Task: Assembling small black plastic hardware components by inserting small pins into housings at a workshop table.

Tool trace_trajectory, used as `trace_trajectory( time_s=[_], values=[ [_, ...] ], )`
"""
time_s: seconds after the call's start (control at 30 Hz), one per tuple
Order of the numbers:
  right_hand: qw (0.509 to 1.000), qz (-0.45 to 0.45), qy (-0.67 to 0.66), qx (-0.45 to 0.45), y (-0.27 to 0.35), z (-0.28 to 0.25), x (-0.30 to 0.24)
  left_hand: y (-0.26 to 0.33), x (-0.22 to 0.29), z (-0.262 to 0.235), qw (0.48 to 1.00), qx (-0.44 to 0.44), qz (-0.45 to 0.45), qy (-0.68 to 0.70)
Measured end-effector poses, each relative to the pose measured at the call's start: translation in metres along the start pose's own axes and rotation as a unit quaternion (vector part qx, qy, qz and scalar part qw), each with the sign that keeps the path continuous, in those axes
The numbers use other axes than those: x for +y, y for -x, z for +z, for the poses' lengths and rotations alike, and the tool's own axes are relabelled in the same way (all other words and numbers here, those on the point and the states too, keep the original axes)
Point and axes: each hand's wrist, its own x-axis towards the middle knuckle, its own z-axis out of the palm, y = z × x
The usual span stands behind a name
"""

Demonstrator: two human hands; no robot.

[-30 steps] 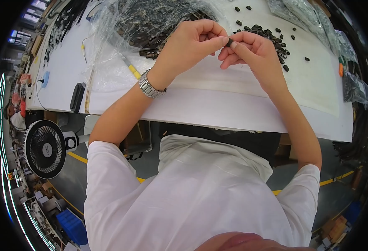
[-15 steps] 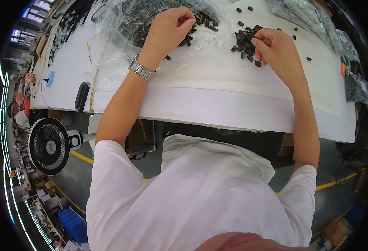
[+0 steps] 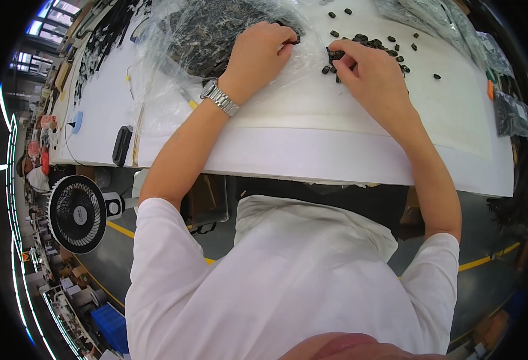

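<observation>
My left hand (image 3: 259, 60), with a metal watch (image 3: 220, 98) on its wrist, is over the right edge of a clear plastic bag (image 3: 156, 60). Its thumb and fingers are closed on a small black part (image 3: 297, 40). Inside the bag lies a big heap of similar black pieces (image 3: 207, 39). To the right, my right hand (image 3: 369, 72) pinches another small black part (image 3: 334, 55) at the left side of a loose pile (image 3: 375, 43) of the same kind. The hand covers some of that pile.
Single black parts lie scattered around the pile on the white table (image 3: 312, 108). Clear plastic bags (image 3: 432, 27) are at the far right. A black oblong case (image 3: 122, 146) lies near the table's left front edge, and a fan (image 3: 78, 214) stands beyond that edge.
My left hand has moved right and a little nearer to me, off the bag's contents. My right hand has shifted left, and the pile's parts are more spread out.
</observation>
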Motion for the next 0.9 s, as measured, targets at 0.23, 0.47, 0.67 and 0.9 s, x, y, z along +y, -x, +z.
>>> trace_trajectory(
  time_s=[0.23, 0.47, 0.67, 0.9],
  values=[
    [0.921, 0.121, -0.371, -0.019, -0.006, -0.003, -0.012, 0.003, 0.034, -0.020, 0.886, -0.052, -0.125, 0.444],
    [0.905, 0.094, -0.411, -0.052, -0.010, -0.004, -0.002, 0.011, 0.030, -0.025, 0.793, -0.100, -0.177, 0.575],
    [0.885, 0.077, -0.448, -0.100, -0.011, -0.007, -0.002, 0.013, 0.026, -0.037, 0.742, -0.147, -0.205, 0.621],
    [0.894, 0.046, -0.425, -0.131, -0.011, -0.010, -0.005, 0.013, 0.027, -0.042, 0.737, -0.201, -0.196, 0.614]
  ],
)
